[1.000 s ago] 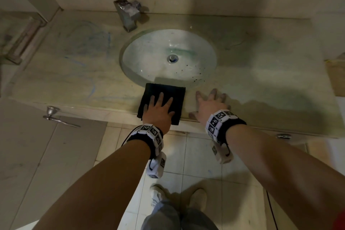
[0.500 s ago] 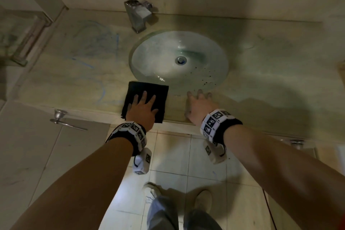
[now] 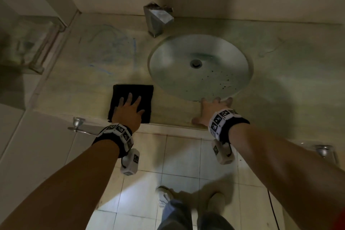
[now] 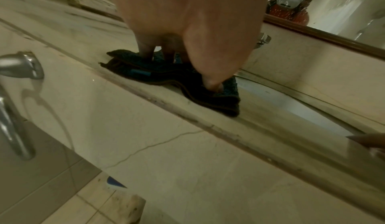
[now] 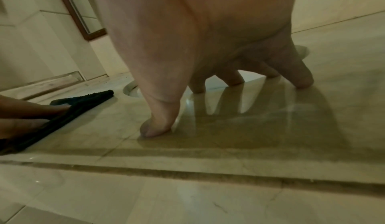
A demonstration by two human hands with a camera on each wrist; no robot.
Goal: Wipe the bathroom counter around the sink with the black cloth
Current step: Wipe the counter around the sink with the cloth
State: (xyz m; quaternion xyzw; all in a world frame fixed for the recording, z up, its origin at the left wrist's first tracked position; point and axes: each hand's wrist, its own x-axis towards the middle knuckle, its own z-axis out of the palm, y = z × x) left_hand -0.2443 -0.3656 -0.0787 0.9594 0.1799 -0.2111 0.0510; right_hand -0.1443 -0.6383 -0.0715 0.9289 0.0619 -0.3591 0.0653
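The folded black cloth (image 3: 133, 99) was pressed flat to the counter (image 3: 280, 87) by the left hand (image 3: 128, 110), fingers spread; the right hand (image 3: 211, 111) was braced flat, empty, beside the sink (image 3: 200, 65).

Fig.: Both forearms bare, no sleeves. Each wrist wore a black band (image 3: 112, 137) w/ white blocks printed in b/w square markers; right band (image 3: 226, 122) alike. White marker-tagged camera unit (image 3: 130, 162) hung under each wrist. Blue-grey trousers (image 3: 177, 214), pale shoes (image 3: 164, 195).

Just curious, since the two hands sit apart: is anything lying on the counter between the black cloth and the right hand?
No. The counter between black cloth and right hand is bare, plain in head and right wrist views.
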